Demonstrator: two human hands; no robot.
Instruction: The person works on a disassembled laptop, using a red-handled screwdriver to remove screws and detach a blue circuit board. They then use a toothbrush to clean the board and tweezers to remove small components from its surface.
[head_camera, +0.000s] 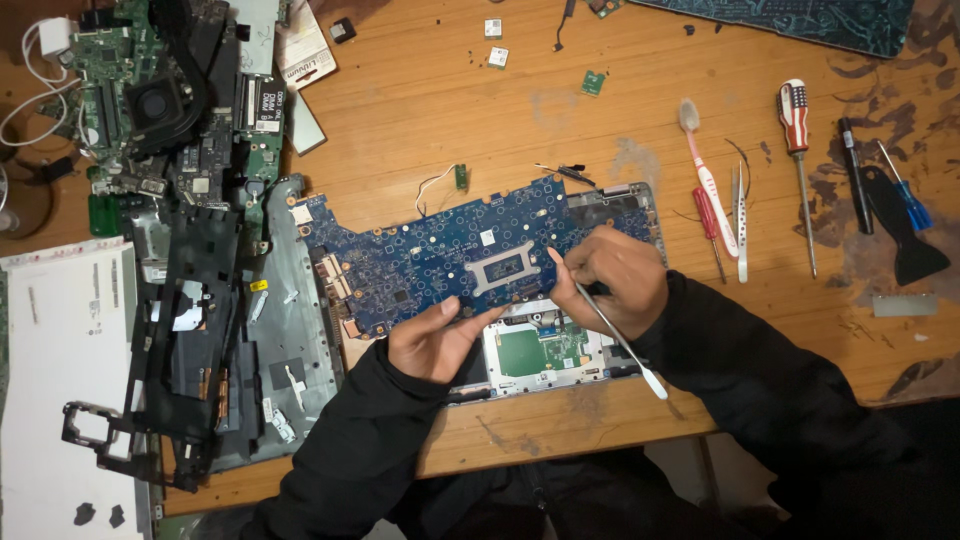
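Note:
A blue laptop motherboard (440, 250) lies tilted over an open grey laptop base (545, 350) on a wooden table. My left hand (435, 340) grips the board's near edge from below, thumb on top. My right hand (610, 275) rests on the board's right part and holds a thin metal spudger (625, 345), whose white tip points toward me over the table edge. A silver bracket (500, 265) sits in the middle of the board. Both arms wear black sleeves.
Left of the board lie a black plastic frame (190, 340), a green motherboard with a fan (160, 100) and a white panel (60, 380). To the right lie a toothbrush (705, 175), tweezers (740, 215), screwdrivers (797, 150) and a black scraper (900, 235).

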